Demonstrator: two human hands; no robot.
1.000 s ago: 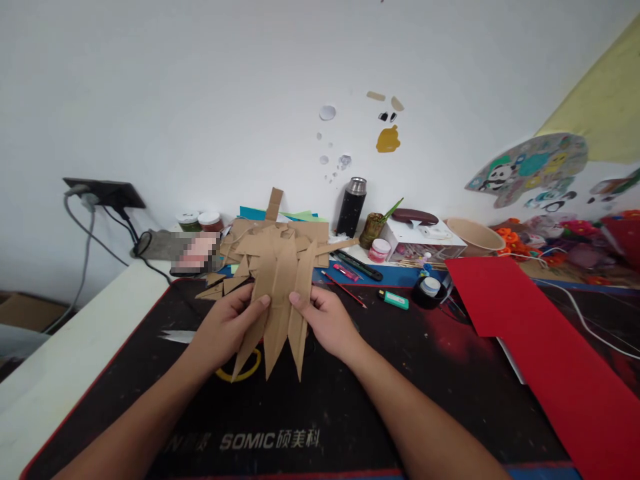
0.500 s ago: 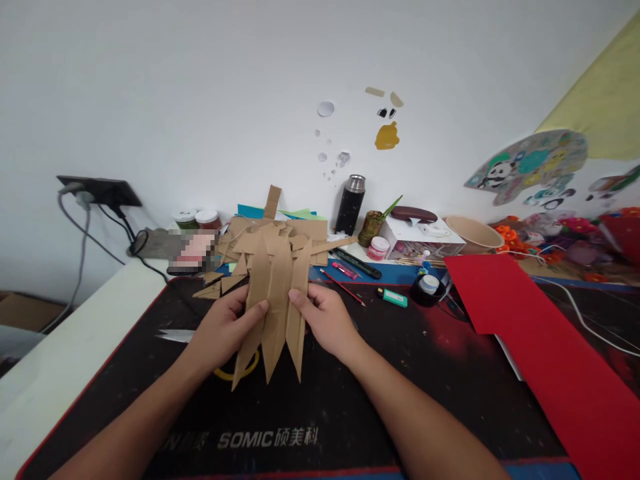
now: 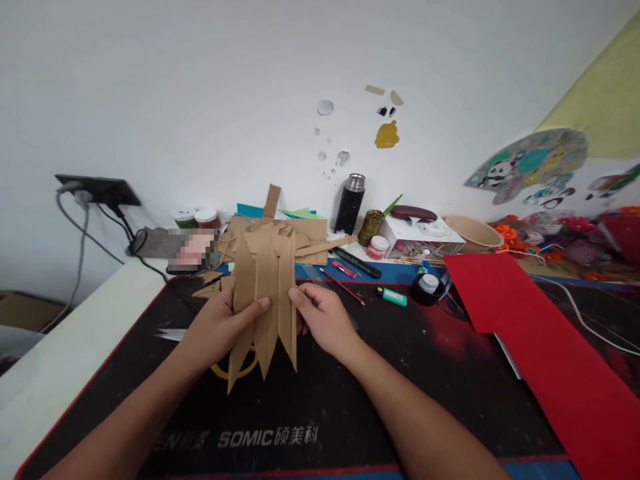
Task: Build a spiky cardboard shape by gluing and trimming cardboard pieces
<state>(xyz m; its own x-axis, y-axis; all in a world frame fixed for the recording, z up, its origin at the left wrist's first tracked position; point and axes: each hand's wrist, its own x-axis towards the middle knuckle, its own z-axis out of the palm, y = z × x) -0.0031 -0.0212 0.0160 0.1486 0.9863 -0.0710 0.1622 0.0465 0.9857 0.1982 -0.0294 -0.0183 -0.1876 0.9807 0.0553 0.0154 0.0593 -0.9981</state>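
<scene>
Several long brown cardboard strips (image 3: 267, 280) with pointed ends hang side by side between my hands, overlapping a little, above the black desk mat (image 3: 380, 373). My left hand (image 3: 223, 323) is closed on the left strip, thumb lying across its front and fingers hidden behind. At the right edge, my right hand (image 3: 320, 310) pinches the strips, its thumb in front. Under the cardboard lies a pair of scissors, its yellow handle (image 3: 235, 370) and blades (image 3: 173, 334) partly hidden by my left hand and the strips.
Behind the strips is a pile of cardboard scraps (image 3: 315, 233). A black flask (image 3: 350, 203), utility knife (image 3: 357, 263), red pencil (image 3: 343, 287) and green glue box (image 3: 393, 297) are to its right. A red sheet (image 3: 540, 347) covers the right side; a power strip (image 3: 97, 189) is at left.
The cardboard strips have shifted slightly left in my hands, and their right edges sit closer together. Both hands keep their hold, with the left hand a little further left.
</scene>
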